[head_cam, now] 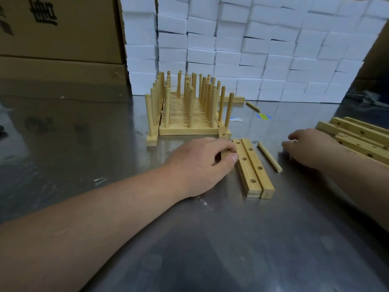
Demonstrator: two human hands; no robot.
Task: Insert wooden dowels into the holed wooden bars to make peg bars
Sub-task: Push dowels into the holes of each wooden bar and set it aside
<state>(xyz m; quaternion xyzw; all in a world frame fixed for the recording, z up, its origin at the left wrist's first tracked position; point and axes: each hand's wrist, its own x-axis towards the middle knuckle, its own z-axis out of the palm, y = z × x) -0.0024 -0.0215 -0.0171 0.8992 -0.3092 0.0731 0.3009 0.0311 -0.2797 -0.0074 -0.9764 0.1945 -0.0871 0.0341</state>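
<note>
A scuffed, reflective metal surface (pixel 210 239) runs back to stacked white blocks (pixel 252 49) at 12 o'clock and cardboard cartons (pixel 59 34) at 10; its near half lies open. Two holed bars (pixel 253 167) lie side by side at centre, three holes each. The left hand (pixel 202 165) pinches a small wooden piece against them. The right hand (pixel 309 148), fingers loosely curled and holding nothing visible, rests at 3 beside a pile of bars (pixel 357 135). One loose dowel (pixel 269 157) lies between the hands, another (pixel 253 106) behind the finished peg bars (pixel 187 108).
</note>
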